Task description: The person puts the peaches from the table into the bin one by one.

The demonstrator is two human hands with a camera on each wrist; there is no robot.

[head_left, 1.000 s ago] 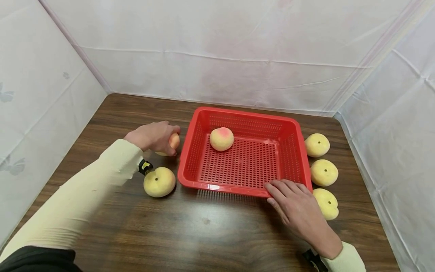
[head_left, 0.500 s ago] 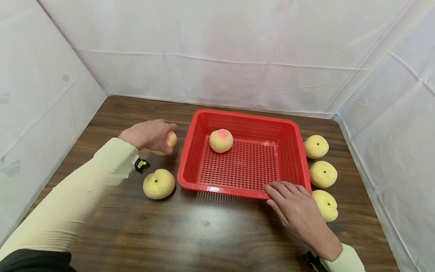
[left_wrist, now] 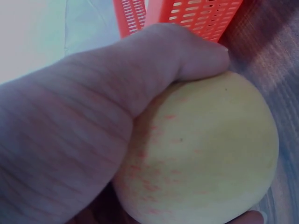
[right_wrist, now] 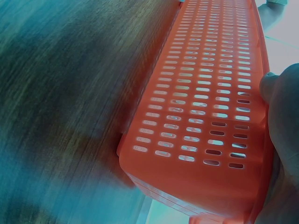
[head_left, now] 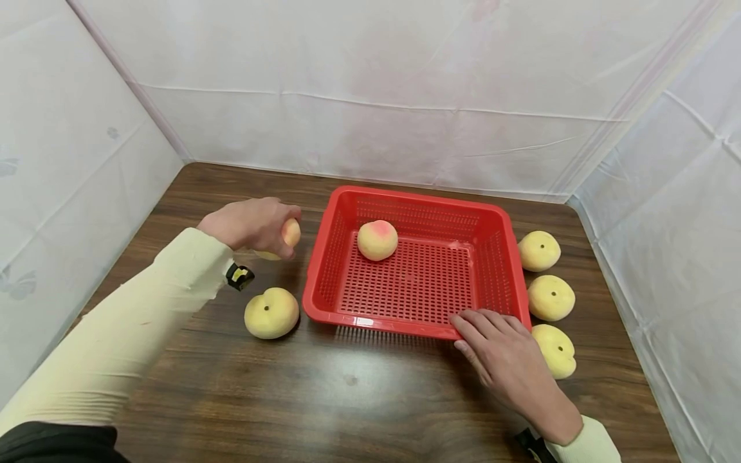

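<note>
My left hand [head_left: 257,226] grips a yellow-pink peach [head_left: 289,233] just left of the red plastic basket [head_left: 376,323], slightly above the wooden table [head_left: 347,399]. In the left wrist view the fingers [left_wrist: 140,79] curl over the peach [left_wrist: 205,154], with the basket wall [left_wrist: 196,14] close behind. My right hand [head_left: 498,350] lies with straight fingers on the basket's front right corner; its edge [right_wrist: 285,140] shows beside the basket wall [right_wrist: 205,107]. One peach [head_left: 377,240] sits inside the basket near the back left.
Another peach [head_left: 271,312] lies on the table by the basket's front left corner. Three peaches [head_left: 539,250] [head_left: 551,297] [head_left: 557,352] line the right side, the nearest one just beside my right hand. White fabric walls [head_left: 370,90] enclose the table on three sides.
My left hand has risen slightly and drawn back a little with the peach in its grip. The right hand has stayed on the basket corner.
</note>
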